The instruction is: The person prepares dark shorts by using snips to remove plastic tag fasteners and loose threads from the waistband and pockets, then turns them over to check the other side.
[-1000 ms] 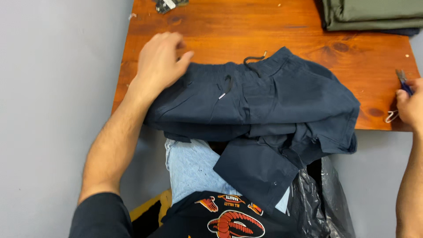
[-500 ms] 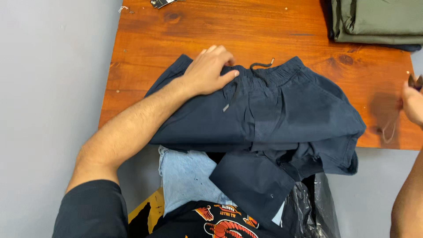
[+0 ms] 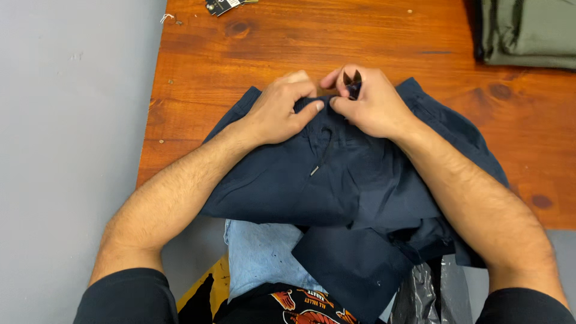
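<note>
A pair of dark navy shorts (image 3: pixel 336 180) lies on the wooden table (image 3: pixel 252 66), its lower part hanging over the near edge. My left hand (image 3: pixel 281 108) pinches the waistband at the far edge of the shorts. My right hand (image 3: pixel 367 103) meets it there and holds a small dark snipping tool (image 3: pixel 353 84), its tips pointing up between the fingers. A drawstring with a metal tip (image 3: pixel 319 159) trails down from the waistband below both hands.
Folded olive-green garments (image 3: pixel 528 30) lie at the table's far right corner. A small dark tag (image 3: pixel 222 6) sits at the far edge. A grey floor (image 3: pixel 66 120) is at the left. A black plastic bag (image 3: pixel 426 294) hangs below the table edge.
My right hand came in from the right edge of the table with the tool to the waistband. My left hand slid from the shorts' left corner to the waistband's middle.
</note>
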